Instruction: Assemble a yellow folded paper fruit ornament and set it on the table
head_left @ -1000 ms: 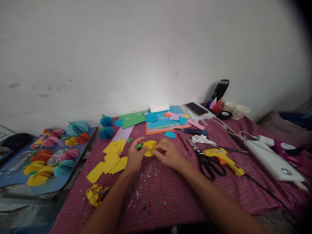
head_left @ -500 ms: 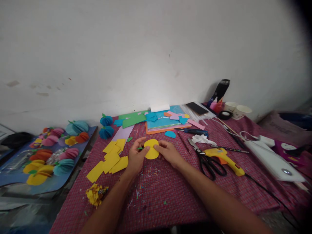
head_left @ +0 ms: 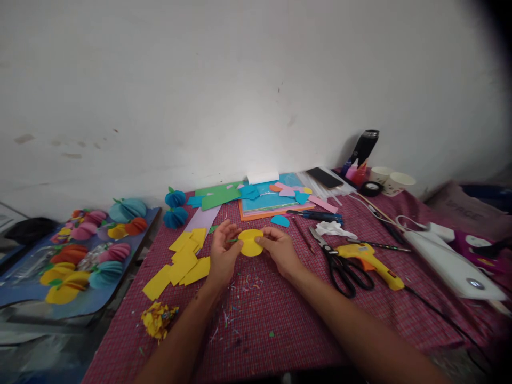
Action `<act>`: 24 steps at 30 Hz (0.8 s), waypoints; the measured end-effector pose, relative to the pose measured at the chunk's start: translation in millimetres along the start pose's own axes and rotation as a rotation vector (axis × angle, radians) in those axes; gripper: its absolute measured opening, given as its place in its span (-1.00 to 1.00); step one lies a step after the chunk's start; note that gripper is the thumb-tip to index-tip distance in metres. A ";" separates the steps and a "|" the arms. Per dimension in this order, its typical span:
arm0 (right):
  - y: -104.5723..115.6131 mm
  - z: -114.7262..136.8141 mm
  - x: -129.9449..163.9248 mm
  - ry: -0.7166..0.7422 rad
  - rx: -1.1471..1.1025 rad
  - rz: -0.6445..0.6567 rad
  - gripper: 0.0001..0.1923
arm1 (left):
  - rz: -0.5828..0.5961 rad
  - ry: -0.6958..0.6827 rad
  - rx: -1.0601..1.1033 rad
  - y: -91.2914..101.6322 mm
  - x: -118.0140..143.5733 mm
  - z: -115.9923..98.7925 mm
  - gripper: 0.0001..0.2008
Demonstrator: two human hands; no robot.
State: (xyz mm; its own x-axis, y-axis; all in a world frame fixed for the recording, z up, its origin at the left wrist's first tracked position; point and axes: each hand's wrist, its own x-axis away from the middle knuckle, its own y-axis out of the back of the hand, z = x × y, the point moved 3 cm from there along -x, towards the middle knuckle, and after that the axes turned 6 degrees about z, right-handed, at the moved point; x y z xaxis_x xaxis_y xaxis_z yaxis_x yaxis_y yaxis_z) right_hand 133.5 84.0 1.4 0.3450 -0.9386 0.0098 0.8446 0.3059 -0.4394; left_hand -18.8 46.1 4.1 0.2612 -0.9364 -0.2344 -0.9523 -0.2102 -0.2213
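The left hand [head_left: 223, 255] and the right hand [head_left: 280, 249] meet over the middle of the tabletop [head_left: 280, 320], pinching a yellow paper disc [head_left: 250, 242] between them, fingers closed on its opposite edges so the piece is held up off the red checked cloth and faces the person. A sliver of green paper [head_left: 232, 240] shows at the left thumb, against the disc's left edge; whether it is attached to the disc cannot be told.

Loose yellow paper squares [head_left: 182, 261] lie just beside the left hand, within easy reach, and a crumpled ball of yellow scraps [head_left: 158, 319] sits nearer the front edge, apart from the clean pieces. To the right of the right hand, black-handled scissors [head_left: 338, 266] and a yellow glue gun [head_left: 370, 258] lie side by side, handles turned toward the person. Sheets of coloured paper [head_left: 264, 200] are stacked at the back by the wall, with two blue paper balls [head_left: 175, 209] beside them. Off the tabletop to the left, a blue board [head_left: 24, 290] carries finished paper pieces [head_left: 80, 256] in orange, pink, yellow and teal, kept clear of the cutting debris.
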 end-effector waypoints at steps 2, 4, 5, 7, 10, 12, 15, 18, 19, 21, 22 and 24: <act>2.3 2.5 -1.1 0.030 0.000 -0.027 -0.69 | -0.048 0.042 0.084 1.3 -0.9 -0.3 -0.33; 4.3 4.6 -1.8 0.049 0.025 -0.048 -0.70 | -0.047 0.115 0.163 0.6 -0.7 0.8 -0.34; 5.0 5.4 -2.0 0.055 0.034 -0.055 -0.71 | -0.030 0.148 0.192 -0.5 -0.1 1.4 -0.35; 5.8 5.9 -2.1 0.068 0.039 -0.061 -0.71 | 0.006 0.183 0.227 -3.1 1.7 1.7 -0.37; 5.8 4.1 -2.3 0.079 0.061 -0.049 -0.73 | 0.032 0.174 0.210 -5.8 4.6 1.1 -0.33; 5.6 1.6 -2.5 0.084 0.082 -0.029 -0.76 | 0.046 0.154 0.169 -6.5 5.6 1.5 -0.33; 5.6 -2.6 -2.6 0.086 0.098 -0.001 -0.79 | 0.064 0.132 0.107 -5.9 5.8 3.5 -0.40; 6.7 -4.8 -2.4 0.097 0.137 0.016 -0.83 | 0.089 0.121 0.060 -5.2 5.6 5.5 -0.49; 7.1 -4.9 -2.3 0.105 0.159 0.021 -0.84 | 0.096 0.112 0.042 -4.9 5.5 5.8 -0.53; 8.0 -4.6 -2.0 0.123 0.212 0.030 -0.87 | 0.088 0.085 -0.006 -3.7 5.3 6.4 -0.62; 8.2 -4.2 -1.8 0.138 0.242 0.034 -0.89 | 0.078 0.073 -0.031 -2.8 5.2 6.9 -0.68; 8.5 -3.7 -1.7 0.177 0.286 0.039 -0.89 | 0.057 0.063 -0.061 -1.2 4.9 8.8 -0.75</act>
State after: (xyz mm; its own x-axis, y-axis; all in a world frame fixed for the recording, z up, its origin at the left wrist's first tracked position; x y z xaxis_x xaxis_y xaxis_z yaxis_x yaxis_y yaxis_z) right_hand 138.6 87.6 -5.7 0.3236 -0.9309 -0.1692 0.9216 0.3507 -0.1667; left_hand -15.0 44.3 -5.1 0.1975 -0.9628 -0.1846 -0.9737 -0.1709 -0.1509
